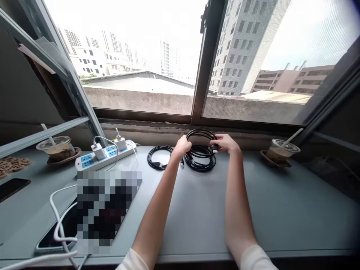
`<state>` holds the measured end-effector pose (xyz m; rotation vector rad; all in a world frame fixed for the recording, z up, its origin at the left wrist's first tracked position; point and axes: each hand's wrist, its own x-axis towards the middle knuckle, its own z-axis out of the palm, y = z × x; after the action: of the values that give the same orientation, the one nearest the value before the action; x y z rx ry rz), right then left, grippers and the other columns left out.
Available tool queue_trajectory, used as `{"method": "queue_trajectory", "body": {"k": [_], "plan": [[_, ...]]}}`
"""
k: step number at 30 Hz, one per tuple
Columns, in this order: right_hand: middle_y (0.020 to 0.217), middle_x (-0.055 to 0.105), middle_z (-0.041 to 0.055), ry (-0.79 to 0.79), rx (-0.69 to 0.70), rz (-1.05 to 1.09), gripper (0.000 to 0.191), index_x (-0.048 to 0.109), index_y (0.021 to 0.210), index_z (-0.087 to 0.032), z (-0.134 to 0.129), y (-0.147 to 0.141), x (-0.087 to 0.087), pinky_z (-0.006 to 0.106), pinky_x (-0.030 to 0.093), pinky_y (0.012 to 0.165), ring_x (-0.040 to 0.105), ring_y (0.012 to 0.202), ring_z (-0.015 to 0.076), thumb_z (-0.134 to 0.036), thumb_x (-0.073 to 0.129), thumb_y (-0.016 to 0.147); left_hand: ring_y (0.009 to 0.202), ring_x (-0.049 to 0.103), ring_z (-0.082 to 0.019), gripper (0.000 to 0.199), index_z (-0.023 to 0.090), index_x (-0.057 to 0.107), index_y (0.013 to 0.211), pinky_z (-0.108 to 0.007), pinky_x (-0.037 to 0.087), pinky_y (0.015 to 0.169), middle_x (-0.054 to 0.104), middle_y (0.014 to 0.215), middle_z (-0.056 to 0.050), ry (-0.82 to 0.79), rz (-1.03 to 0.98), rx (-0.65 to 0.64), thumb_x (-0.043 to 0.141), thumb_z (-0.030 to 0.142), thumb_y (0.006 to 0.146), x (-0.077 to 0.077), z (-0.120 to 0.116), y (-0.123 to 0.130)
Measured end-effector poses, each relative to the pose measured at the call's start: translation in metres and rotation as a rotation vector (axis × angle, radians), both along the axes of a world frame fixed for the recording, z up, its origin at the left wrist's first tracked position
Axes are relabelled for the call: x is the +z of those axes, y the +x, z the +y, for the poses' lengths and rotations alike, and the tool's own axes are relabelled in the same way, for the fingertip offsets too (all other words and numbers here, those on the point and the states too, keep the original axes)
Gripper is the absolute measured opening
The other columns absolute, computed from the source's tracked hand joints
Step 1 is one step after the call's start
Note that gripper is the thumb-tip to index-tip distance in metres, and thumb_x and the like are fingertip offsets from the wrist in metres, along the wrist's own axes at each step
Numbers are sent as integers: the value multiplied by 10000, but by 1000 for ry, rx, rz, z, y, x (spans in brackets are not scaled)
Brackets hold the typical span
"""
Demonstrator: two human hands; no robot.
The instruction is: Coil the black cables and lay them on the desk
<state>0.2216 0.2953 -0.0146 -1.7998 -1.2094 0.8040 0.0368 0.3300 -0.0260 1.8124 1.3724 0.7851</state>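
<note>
Between my two hands a coiled black cable (201,131) is lifted at the back of the table. My left hand (182,145) is closed around the left side of its loops. At the other side, my right hand (225,143) pinches the coil by a black plug (215,148) with a pale metal end. Right below the held loops lies another black cable coil (200,168) on the table. A third black coil (160,156), with a silver-tipped plug, rests to the left, partly behind my left forearm.
On the left stand a white power strip (105,155) with white chargers, an iced drink (58,148) and a phone (12,188). White cords (60,225) cross a blurred-out patch. Another drink (282,150) sits at the right, and a window frame (197,112) rises behind the table.
</note>
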Motion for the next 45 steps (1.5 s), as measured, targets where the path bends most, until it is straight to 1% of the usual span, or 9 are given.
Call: {"method": "queue_trajectory", "body": {"k": [5, 8, 11, 17, 22, 26, 32, 40, 45], "plan": [[906, 609, 42, -232, 2, 24, 201, 584, 1002, -106, 16, 12, -36, 265, 523, 653, 593, 747, 108, -251, 555, 866, 989, 596, -280, 424, 98, 490, 1135, -351, 470, 807, 581, 1109, -199, -80, 285, 27, 508, 58, 714, -25, -3, 16], [966, 597, 52, -268, 10, 45, 212, 579, 1018, -116, 24, 17, -52, 294, 520, 713, 588, 816, 123, -268, 539, 876, 1181, 468, -337, 519, 91, 449, 1226, -425, 383, 936, 424, 1292, -255, -26, 421, 85, 499, 28, 713, -34, -7, 25], [978, 597, 54, -221, 23, 75, 222, 579, 1026, -119, 30, 23, -63, 303, 515, 731, 587, 834, 127, -278, 537, 877, 1278, 351, -331, 593, 133, 375, 1329, -449, 301, 1004, 343, 1369, -231, 65, 486, 90, 448, 27, 750, -42, -4, 31], [1046, 577, 67, -70, -42, 106, 280, 564, 1072, -125, 39, 27, -89, 330, 508, 759, 577, 891, 154, -324, 528, 879, 1201, 439, -336, 615, 157, 335, 1387, -466, 340, 952, 470, 1258, -224, 135, 505, 99, 402, 76, 780, -70, 7, 33], [1077, 570, 70, 51, -128, 114, 269, 571, 1071, -147, 46, 27, -109, 328, 502, 778, 570, 912, 154, -331, 517, 883, 1187, 447, -323, 537, 151, 424, 1331, -470, 348, 947, 464, 1279, -206, 272, 441, 155, 361, 101, 800, -85, 10, 33], [1080, 569, 70, 78, -177, 97, 272, 570, 1075, -147, 49, 23, -113, 331, 500, 782, 570, 914, 156, -334, 514, 885, 1206, 425, -278, 400, 126, 518, 1194, -411, 342, 971, 475, 1277, -171, 430, 351, 189, 324, 147, 846, -88, 7, 34], [1085, 566, 74, 72, -239, 40, 291, 564, 1084, -139, 39, 15, -114, 382, 477, 839, 558, 963, 174, -338, 530, 875, 983, 552, -256, 243, 121, 481, 1025, -392, 401, 862, 594, 984, -131, 544, 257, 224, 327, 156, 842, -91, 4, 28], [1095, 569, 74, 219, -193, -48, 267, 579, 1056, -144, 14, 13, -119, 388, 462, 872, 550, 992, 175, -338, 514, 884, 1101, 526, -243, 287, 154, 472, 1116, -397, 361, 935, 601, 1135, -126, 613, 224, 90, 332, 204, 870, -94, -16, 10], [1116, 560, 80, 296, -179, -92, 295, 555, 1116, -156, 4, 13, -119, 383, 470, 864, 557, 980, 171, -345, 483, 901, 1100, 514, -264, 274, 162, 502, 1067, -423, 368, 927, 593, 1115, -129, 619, 163, 113, 357, 200, 837, -93, -38, -5]]}}
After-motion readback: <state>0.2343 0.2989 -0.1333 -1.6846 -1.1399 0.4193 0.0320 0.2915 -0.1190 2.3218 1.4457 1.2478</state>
